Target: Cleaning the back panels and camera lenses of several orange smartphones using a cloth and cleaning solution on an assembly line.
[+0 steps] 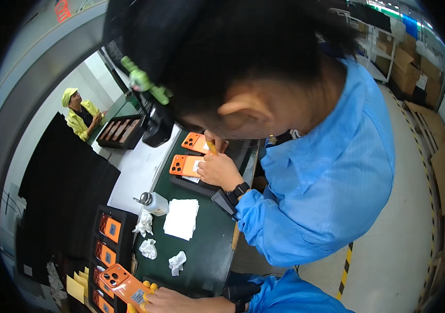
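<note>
Orange phone (123, 283), one: in my right hand (173, 301), tilted over the near tray, its lens side up.
My right hand: one, closed round the phone's lower end, yellow cots (153, 287) on its fingertips.
My left hand: out of view as far as I can see; I cannot tell how open it is.
Near tray (127, 232), one: black, with four slots I can see, an orange phone (112, 229) in each; the lower two are partly covered by the one I hold.
Yellow sheets (76, 288), several: beside that tray; overlapping, so I cannot count them.
Crumpled tissues (148, 249), three: apart from one another on the green bench (204, 261).
White paper (180, 219), one stack: flat, near the tissues.
Bottle (155, 203), one: white, metal-topped, contents hidden.
Co-worker in blue (332, 156), one: both hands (220, 171) at two orange phones (184, 165) beyond the paper.
Far tray (137, 130), one: black, holding several pieces too small to count, by a person in yellow (82, 117).
Cardboard boxes (407, 70), several: far right, contents hidden.
</note>
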The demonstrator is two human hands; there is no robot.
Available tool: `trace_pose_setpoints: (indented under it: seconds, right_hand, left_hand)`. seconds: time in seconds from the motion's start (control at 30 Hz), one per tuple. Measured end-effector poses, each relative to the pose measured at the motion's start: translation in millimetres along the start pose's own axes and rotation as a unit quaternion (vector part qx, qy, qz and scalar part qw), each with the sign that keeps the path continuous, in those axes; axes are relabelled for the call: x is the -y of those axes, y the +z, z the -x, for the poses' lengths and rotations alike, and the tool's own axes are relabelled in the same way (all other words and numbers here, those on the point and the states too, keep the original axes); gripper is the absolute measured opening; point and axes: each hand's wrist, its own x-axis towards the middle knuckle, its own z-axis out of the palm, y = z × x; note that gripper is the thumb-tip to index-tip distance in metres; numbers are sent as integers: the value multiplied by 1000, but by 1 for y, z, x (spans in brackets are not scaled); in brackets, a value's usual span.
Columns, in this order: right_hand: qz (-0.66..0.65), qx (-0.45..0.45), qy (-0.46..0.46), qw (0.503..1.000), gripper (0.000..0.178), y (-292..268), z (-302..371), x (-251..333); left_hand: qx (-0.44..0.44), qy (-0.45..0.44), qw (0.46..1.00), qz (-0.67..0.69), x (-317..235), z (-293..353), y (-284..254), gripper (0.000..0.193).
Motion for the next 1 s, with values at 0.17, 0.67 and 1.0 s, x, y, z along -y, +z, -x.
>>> trace_pose_setpoints:
  seconds: [0.17, 0.67, 1.0]
  right_hand:
    - [-41, -108, -24, 993, 31, 69, 4, -29]
    - [-91, 24, -24, 995, 33, 45, 1, -23]
    - [-102, 92, 43, 990, 25, 41, -10, -44]
  left_hand:
    - [4, -6, 1000, -10, 2, 3, 7, 73]
    - [-53, 2, 998, 17, -2, 14, -18, 69]
    - [-101, -42, 994, -30, 21, 1, -40, 70]
